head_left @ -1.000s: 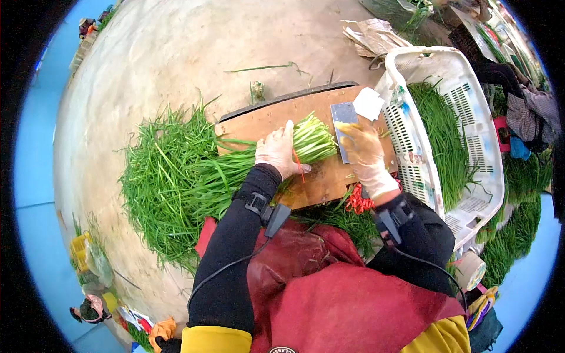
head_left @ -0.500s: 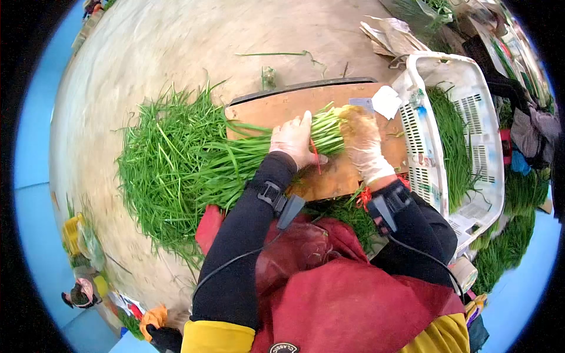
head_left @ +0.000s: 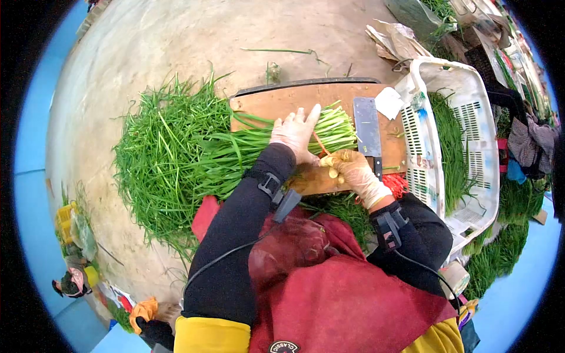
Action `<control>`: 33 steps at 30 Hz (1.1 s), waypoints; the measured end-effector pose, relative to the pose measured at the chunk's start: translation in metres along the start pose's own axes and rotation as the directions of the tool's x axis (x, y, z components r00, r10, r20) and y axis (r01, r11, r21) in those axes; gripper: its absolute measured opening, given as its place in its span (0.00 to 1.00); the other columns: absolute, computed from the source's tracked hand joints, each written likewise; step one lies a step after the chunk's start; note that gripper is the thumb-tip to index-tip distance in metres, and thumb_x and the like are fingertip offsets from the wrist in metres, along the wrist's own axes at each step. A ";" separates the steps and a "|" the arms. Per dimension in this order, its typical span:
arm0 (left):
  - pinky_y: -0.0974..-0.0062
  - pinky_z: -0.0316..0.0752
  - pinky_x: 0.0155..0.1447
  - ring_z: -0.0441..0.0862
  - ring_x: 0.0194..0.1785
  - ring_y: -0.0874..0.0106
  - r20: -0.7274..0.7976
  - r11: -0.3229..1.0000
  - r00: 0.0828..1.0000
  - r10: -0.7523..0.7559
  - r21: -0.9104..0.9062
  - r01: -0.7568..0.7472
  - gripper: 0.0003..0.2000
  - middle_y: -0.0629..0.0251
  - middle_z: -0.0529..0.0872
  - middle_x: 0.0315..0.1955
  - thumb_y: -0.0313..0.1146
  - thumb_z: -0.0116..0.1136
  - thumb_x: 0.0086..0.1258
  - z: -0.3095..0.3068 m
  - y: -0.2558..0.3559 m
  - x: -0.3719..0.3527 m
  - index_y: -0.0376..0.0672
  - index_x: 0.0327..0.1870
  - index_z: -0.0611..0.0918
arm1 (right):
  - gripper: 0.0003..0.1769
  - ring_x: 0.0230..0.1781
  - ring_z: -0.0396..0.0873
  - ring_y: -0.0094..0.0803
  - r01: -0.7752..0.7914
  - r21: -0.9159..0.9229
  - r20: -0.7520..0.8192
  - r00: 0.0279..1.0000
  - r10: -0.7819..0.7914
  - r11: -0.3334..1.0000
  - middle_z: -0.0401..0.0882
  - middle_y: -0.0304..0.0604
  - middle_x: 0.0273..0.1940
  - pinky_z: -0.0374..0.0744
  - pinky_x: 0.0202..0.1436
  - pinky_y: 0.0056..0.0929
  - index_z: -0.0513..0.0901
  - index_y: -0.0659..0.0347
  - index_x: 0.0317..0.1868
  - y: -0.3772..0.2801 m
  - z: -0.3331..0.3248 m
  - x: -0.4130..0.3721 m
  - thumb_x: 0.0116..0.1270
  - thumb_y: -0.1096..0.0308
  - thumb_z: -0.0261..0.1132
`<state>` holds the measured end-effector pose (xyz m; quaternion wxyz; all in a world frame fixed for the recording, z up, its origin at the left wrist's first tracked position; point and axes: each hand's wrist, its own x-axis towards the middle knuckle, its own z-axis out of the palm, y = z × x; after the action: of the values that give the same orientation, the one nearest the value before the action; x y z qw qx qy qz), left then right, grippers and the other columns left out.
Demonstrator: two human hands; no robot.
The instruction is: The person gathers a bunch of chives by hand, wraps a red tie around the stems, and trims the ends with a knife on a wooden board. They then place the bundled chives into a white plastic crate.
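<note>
A bunch of garlic chives (head_left: 335, 129) lies across the wooden board (head_left: 271, 105), pale stem ends to the right and leaves spreading left. My gloved left hand (head_left: 294, 134) is wrapped over the bunch and holds it against the board. Just right of that hand, a red tie (head_left: 319, 143) crosses the stems. At the bunch's near side my gloved right hand (head_left: 353, 170) has its fingers closed at the lower end of the tie; the fingertips are partly hidden. A cleaver (head_left: 368, 126) rests on the board beyond the stem ends.
Loose chives (head_left: 170, 153) are heaped left of the board. To the right stands a white plastic basket (head_left: 438, 135) with more chives inside. Several red ties (head_left: 395, 185) lie at the board's near right corner, and a white paper (head_left: 388, 103) at its far right.
My right hand has moved from the cut stem ends down and left to the red tie, closing its fingers there. The cleaver is now uncovered. My left hand stays on the bunch.
</note>
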<state>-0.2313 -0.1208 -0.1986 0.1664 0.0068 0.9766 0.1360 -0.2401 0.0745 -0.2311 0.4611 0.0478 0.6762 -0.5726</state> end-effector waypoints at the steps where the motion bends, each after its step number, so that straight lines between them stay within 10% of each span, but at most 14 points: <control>1: 0.49 0.60 0.72 0.65 0.72 0.51 0.012 0.998 0.999 -0.045 -0.034 0.046 0.66 0.44 0.64 0.70 0.53 0.81 0.38 0.003 -0.002 0.001 0.45 0.78 0.48 | 0.10 0.18 0.70 0.17 -0.016 -0.045 0.017 1.000 0.017 0.999 0.80 0.33 0.24 0.67 0.20 0.15 0.84 0.63 0.50 -0.007 0.001 -0.005 0.72 0.73 0.59; 12: 0.52 0.66 0.67 0.74 0.63 0.56 -0.008 0.989 0.990 -0.143 0.043 0.144 0.62 0.51 0.75 0.59 0.57 0.79 0.37 0.035 0.005 0.003 0.38 0.74 0.57 | 0.08 0.22 0.73 0.18 0.280 -0.306 0.087 0.960 -0.266 0.910 0.82 0.36 0.28 0.73 0.28 0.21 0.85 0.61 0.41 0.024 0.006 0.003 0.68 0.67 0.63; 14: 0.54 0.66 0.66 0.75 0.60 0.58 -0.181 0.986 0.972 -0.148 0.045 0.158 0.58 0.53 0.77 0.55 0.51 0.79 0.42 0.056 0.003 0.005 0.38 0.74 0.56 | 0.07 0.24 0.75 0.19 0.705 -0.455 0.219 0.681 -0.699 0.545 0.84 0.36 0.30 0.74 0.28 0.20 0.85 0.61 0.40 -0.006 0.019 0.017 0.67 0.68 0.65; 16: 0.53 0.66 0.66 0.76 0.59 0.58 -0.172 0.989 0.977 -0.128 0.048 0.138 0.55 0.54 0.78 0.54 0.49 0.78 0.43 0.043 0.006 -0.005 0.38 0.73 0.58 | 0.06 0.25 0.76 0.20 0.218 0.070 0.016 0.975 -0.220 0.973 0.84 0.35 0.32 0.74 0.28 0.19 0.85 0.62 0.40 -0.053 0.027 0.009 0.67 0.69 0.65; 25: 0.54 0.70 0.62 0.78 0.59 0.54 -0.149 0.991 0.988 -0.047 -0.131 0.027 0.54 0.51 0.80 0.54 0.68 0.69 0.48 0.026 -0.007 -0.005 0.37 0.70 0.64 | 0.09 0.43 0.81 0.22 0.424 0.087 0.090 0.898 -0.431 0.902 0.87 0.40 0.45 0.79 0.43 0.20 0.84 0.62 0.47 -0.048 0.001 0.019 0.69 0.70 0.62; 33: 0.54 0.72 0.57 0.80 0.55 0.53 -0.141 0.983 0.990 -0.013 -0.185 -0.014 0.39 0.51 0.83 0.50 0.67 0.55 0.62 0.036 -0.024 0.011 0.42 0.64 0.71 | 0.11 0.37 0.79 0.20 0.347 0.041 -0.039 0.938 -0.345 0.937 0.85 0.35 0.35 0.78 0.40 0.20 0.84 0.60 0.47 -0.032 -0.003 0.011 0.74 0.64 0.59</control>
<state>-0.2286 -0.1337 -0.2416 0.0966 -0.0181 0.9690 0.2267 -0.2672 0.0609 -0.2155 0.3414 -0.0521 0.6676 -0.6595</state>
